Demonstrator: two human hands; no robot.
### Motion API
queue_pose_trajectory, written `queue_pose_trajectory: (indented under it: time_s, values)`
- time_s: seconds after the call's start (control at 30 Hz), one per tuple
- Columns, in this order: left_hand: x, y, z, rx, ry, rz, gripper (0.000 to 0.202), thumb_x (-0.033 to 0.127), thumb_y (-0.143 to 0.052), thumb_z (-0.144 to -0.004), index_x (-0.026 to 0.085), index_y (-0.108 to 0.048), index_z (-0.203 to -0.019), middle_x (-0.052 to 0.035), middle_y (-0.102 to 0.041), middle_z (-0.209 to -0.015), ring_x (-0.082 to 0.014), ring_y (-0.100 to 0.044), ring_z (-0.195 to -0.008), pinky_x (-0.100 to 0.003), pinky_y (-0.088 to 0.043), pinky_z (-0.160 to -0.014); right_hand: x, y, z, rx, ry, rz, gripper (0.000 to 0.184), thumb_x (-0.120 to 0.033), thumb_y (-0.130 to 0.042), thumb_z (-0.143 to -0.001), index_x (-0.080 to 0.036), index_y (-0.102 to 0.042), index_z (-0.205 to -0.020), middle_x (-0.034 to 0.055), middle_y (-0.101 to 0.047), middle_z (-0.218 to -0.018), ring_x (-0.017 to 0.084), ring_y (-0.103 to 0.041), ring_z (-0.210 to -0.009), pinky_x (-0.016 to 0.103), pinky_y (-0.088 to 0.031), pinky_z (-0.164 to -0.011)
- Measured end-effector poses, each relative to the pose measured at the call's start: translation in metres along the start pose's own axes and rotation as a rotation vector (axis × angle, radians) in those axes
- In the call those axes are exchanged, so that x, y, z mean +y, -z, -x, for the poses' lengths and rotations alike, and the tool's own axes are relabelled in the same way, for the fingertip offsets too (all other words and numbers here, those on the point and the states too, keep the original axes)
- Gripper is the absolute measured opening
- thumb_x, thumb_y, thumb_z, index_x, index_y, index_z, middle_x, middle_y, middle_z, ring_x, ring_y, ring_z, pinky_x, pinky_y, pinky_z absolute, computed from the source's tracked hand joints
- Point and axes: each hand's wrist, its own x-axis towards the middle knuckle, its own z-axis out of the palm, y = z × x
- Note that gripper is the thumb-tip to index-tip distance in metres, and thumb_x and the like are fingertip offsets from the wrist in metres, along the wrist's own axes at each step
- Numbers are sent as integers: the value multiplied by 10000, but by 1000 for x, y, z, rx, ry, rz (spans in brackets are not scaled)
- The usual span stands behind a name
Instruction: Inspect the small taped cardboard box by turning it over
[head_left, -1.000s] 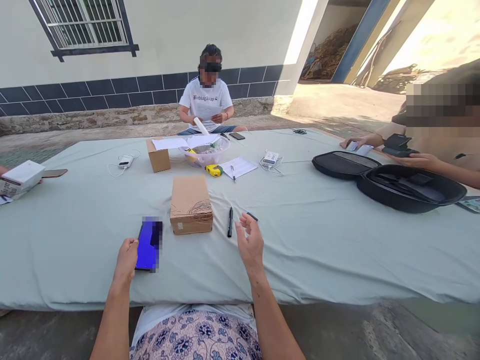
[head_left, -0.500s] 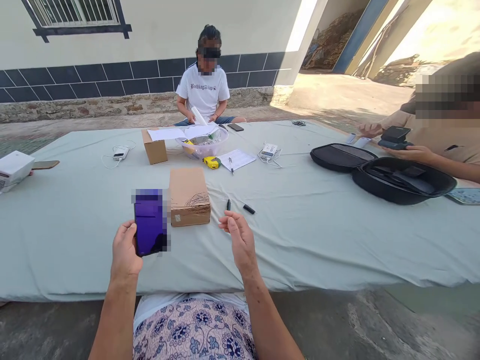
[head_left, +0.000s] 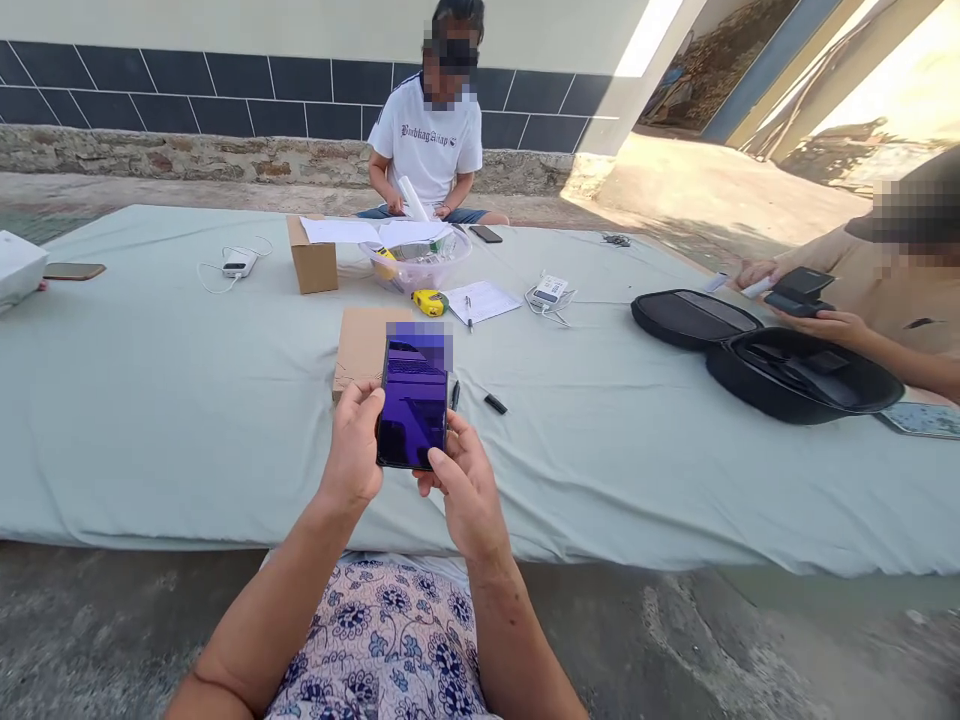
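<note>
A smartphone with a dark purple screen is held upright in front of me. My left hand grips its left edge, thumb along the side. My right hand holds the lower right corner, its thumb at the bottom of the screen and its fingers behind. Just beyond the phone, a closed brown cardboard box sits on the table, partly hidden by the phone and my left hand. A black marker lies right of the phone, and its black cap rests apart from it.
On the cloth-covered table stand a plastic basket, a yellow tape measure, paper with a pen and an open black case. One person sits opposite; another at right holds a dark device.
My left hand has brought the phone rightward, in front of the cardboard box. My right hand, empty before, now grips the phone's lower right. The view has tilted down slightly.
</note>
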Motion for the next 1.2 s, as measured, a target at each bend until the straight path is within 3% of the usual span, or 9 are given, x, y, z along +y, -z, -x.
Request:
queue_pose_trajectory:
  time_s: [0.27, 0.47, 0.57, 0.7, 0.8, 0.87, 1.03, 1.13, 1.2]
  values:
    - [-5, -7, 6, 26, -37, -3, 175, 331, -654, -782, 223, -550, -874, 12, -617, -756, -168, -655, -700, -290, -534, -655, -1, -7, 2, 54, 14, 5, 583, -245, -705, -801, -282, -495, -1344, -5, -651, -958, 111, -554, -640, 238, -477, -514]
    - [-4, -6, 8, 27, -59, -29, 211, 368, -642, -793, 226, -545, -916, 1, -645, -793, -163, -643, -681, -279, -506, -610, 6, -4, -1, 17, 35, 44, 602, -356, -752, -823, -289, -506, -1368, 16, -668, -987, 123, -554, -655, 244, -468, -512]
    - [3, 4, 5, 49, -50, -15, 281, 399, -676, -738, 221, -541, -908, 9, -641, -792, -154, -632, -671, -274, -494, -618, 6, 0, -4, -14, 65, 88, 555, -467, -707, -883, -278, -537, -1376, 24, -664, -969, 136, -575, -679, 255, -468, -536]
    - [21, 46, -12, 212, -121, -101, 370, 441, -686, -672, 216, -546, -930, 33, -609, -759, -132, -564, -632, -266, -466, -608, 7, 11, -14, 104, 115, 157, 482, -497, -665, -913, -255, -587, -1323, 43, -682, -1008, 156, -634, -763, 269, -490, -612]
    - [32, 95, -34, 441, -173, -303, 350, 444, -619, -659, 226, -536, -920, 49, -554, -721, -127, -514, -614, -257, -434, -585, 14, 27, -29, 194, 135, 224, 478, -516, -661, -907, -231, -606, -1286, 44, -692, -978, 170, -643, -788, 292, -511, -662]
    - [35, 128, -49, 523, -158, -365, 333, 425, -595, -640, 231, -519, -900, 50, -528, -709, -132, -500, -611, -261, -420, -578, 22, 38, -41, 228, 144, 281, 495, -529, -652, -895, -213, -614, -1274, 45, -690, -947, 189, -647, -819, 316, -526, -704]
    - [26, 189, -72, 603, -98, -519, 283, 395, -580, -603, 228, -515, -822, 57, -484, -617, -127, -423, -540, -253, -340, -532, 47, 50, -62, 286, 90, 422, 541, -549, -616, -846, -183, -622, -1245, 55, -704, -929, 208, -660, -807, 330, -525, -686]
    - [15, 210, -79, 590, -74, -620, 251, 385, -585, -621, 223, -552, -810, 87, -391, -533, -118, -334, -485, -248, -266, -507, 56, 49, -66, 286, 79, 475, 544, -530, -620, -827, -173, -624, -1238, 62, -713, -939, 207, -654, -786, 331, -527, -670]
    - [11, 217, -81, 576, -59, -683, 224, 376, -573, -651, 219, -579, -810, 74, -418, -527, -132, -348, -479, -261, -278, -505, 58, 47, -65, 286, 82, 496, 526, -509, -622, -827, -169, -634, -1229, 71, -722, -939, 211, -654, -777, 334, -530, -661]
